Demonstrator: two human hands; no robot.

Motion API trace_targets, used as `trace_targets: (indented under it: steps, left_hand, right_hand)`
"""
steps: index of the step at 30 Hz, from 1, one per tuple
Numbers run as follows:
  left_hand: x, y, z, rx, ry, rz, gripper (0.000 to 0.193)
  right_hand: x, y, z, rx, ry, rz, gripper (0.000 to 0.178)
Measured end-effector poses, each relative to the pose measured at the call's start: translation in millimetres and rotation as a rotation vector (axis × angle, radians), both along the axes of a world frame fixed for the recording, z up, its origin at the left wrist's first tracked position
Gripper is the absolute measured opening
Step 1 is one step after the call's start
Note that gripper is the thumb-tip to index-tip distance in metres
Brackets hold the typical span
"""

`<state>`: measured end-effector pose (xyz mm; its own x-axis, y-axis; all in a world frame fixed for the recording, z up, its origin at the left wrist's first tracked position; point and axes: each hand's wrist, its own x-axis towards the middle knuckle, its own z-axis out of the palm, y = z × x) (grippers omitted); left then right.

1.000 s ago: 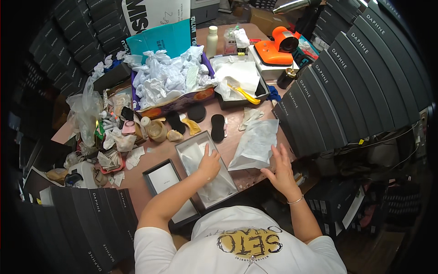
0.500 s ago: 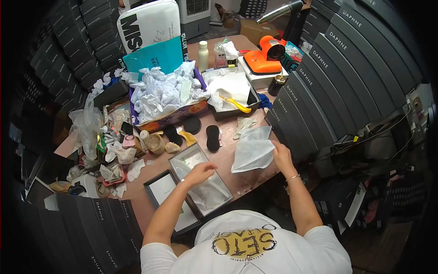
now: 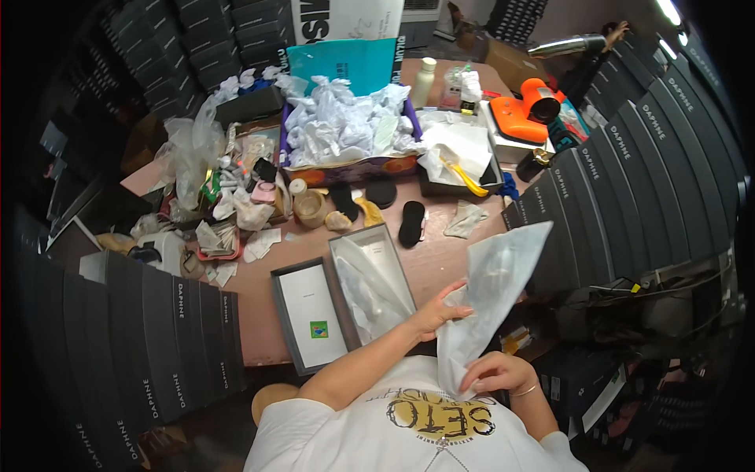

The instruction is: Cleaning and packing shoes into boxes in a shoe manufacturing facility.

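Note:
A translucent white plastic bag (image 3: 503, 271) is held up slantwise in front of my chest, its far corner pointing up and right. My left hand (image 3: 443, 312) grips its left side, with the thumb across the front. At its lower end my right hand (image 3: 498, 373) has its fingers curled onto the bag's edge. A faint shape shows through the bag, too dim to name. Left of my hands lies an open grey shoebox (image 3: 336, 253) with another filmy bag (image 3: 370, 287) in it. Beside that is the box lid (image 3: 277, 279), inner side up, bearing a green sticker (image 3: 318, 330).
A purple carton (image 3: 287, 149) of crumpled paper stands at the back. Dark shoebox stacks rise on the right (image 3: 621, 189) and left (image 3: 177, 346). An orange device (image 3: 519, 118), a yellow-handled tool (image 3: 464, 179), a jar (image 3: 310, 208) and a black insole-like pad (image 3: 410, 224) are on the table.
The bag has come from the table's right side to my chest, raised upright. My left hand has left the shoebox and taken hold of it; my right hand has moved down to its lower end.

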<state>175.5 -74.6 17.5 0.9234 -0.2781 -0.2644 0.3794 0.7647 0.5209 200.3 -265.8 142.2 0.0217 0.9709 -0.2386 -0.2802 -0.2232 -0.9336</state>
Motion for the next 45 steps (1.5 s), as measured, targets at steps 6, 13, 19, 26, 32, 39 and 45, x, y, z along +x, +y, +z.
trace_targets:
  steps: [6,13,19,26,32,39,45]
  left_hand:
    - [10,90,76,0.922,-0.518,-0.155,0.080]
    - [38,30,-37,0.228,0.159,0.830,0.061]
    - [-16,89,-74,0.015,0.549,0.946,0.044]
    - [-162,95,-91,1.261,0.479,0.894,0.042]
    - [-121,91,-36,1.638,0.132,0.956,0.039]
    - [-7,189,-73,1.695,0.057,0.605,0.030]
    - [-14,140,-55,1.850,-0.020,0.519,0.024]
  right_hand:
    - [13,-50,-41,0.006,0.526,-0.889,0.075]
    - [49,62,-52,-0.176,-0.046,-0.745,0.063]
    - [37,174,-169,-0.272,-0.960,-0.503,0.065]
    - [26,165,-180,-0.315,-1.334,-0.301,0.069]
    - [53,177,-189,-0.331,-1.287,-0.274,0.035]
    - [48,167,-202,-0.157,-1.417,-0.307,0.024]
    - [51,161,-191,-0.207,-1.291,-0.301,0.038]
